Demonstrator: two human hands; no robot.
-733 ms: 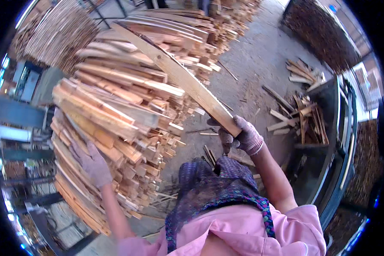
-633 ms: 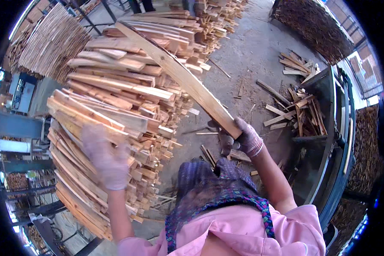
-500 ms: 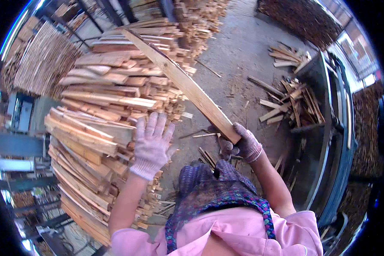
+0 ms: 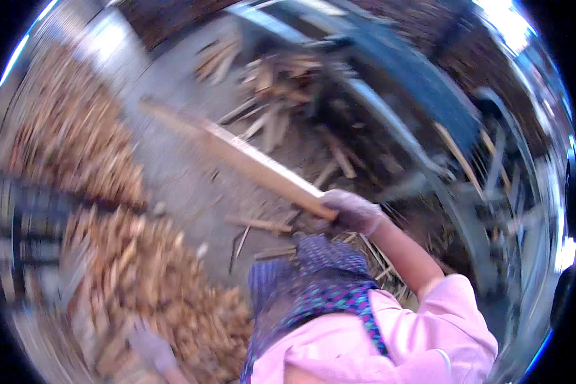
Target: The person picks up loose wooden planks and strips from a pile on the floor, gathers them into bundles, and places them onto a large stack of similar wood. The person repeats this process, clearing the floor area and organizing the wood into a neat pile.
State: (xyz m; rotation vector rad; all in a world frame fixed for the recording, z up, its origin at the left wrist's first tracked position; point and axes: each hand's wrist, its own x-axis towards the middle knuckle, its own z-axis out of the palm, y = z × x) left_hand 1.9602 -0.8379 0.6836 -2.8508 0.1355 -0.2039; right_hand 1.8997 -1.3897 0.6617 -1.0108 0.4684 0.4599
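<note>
A long wooden board [image 4: 256, 169] slants away from me toward the far left, its near end gripped by my gloved right hand [image 4: 357, 211]. That hand is closed around the wood, with the pale edge of the board facing up. At the lower left, my gloved left hand [image 4: 150, 346] is beside or over the stack of cut wood pieces [image 4: 173, 291]. Motion smears its fingers, so I cannot tell their shape or whether they touch the stack.
Loose wood scraps [image 4: 278, 80] lie heaped ahead on the grey floor [image 4: 195, 185]. A blue metal machine frame [image 4: 403, 77] curves along the right side. Another wood pile [image 4: 77, 128] stands at the far left. Several offcuts [image 4: 262, 224] lie near my apron.
My view has swung to the right, toward the machine frame, and is now blurred. My right hand still grips the board. My left hand has dropped to the lower left of the view.
</note>
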